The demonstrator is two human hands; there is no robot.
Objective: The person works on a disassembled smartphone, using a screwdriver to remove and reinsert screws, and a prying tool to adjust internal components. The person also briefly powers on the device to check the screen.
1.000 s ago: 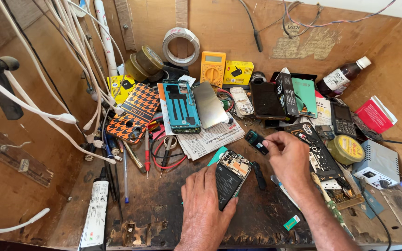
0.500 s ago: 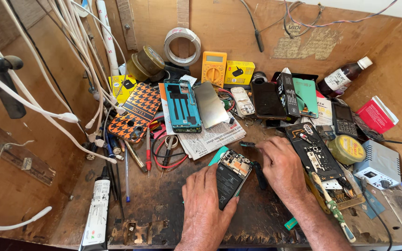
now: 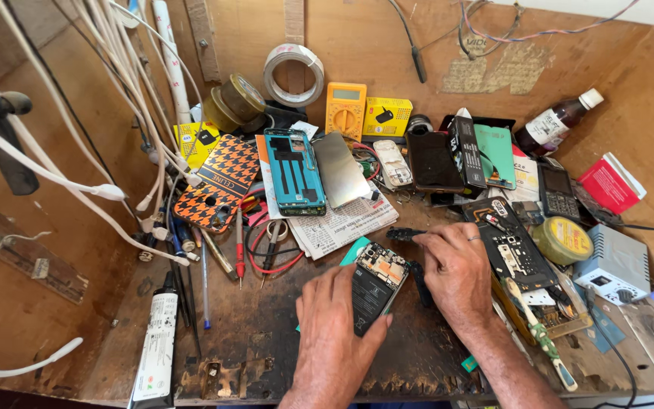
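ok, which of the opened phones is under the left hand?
The dark opened phone at the bench's front edge, under the left hand. The teal-framed one and the black one lie untouched.

a yellow multimeter [image 3: 345, 110] with a grey screen stands by the back wall beside a yellow box [image 3: 387, 117], a green packet [image 3: 495, 155] further right, a red-and-white box [image 3: 609, 184] far right.

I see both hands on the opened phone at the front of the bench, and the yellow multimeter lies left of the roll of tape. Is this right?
Not quite. In the head view the yellow multimeter lies right of the roll of tape. The left hand and right hand are at the opened phone, as you say.
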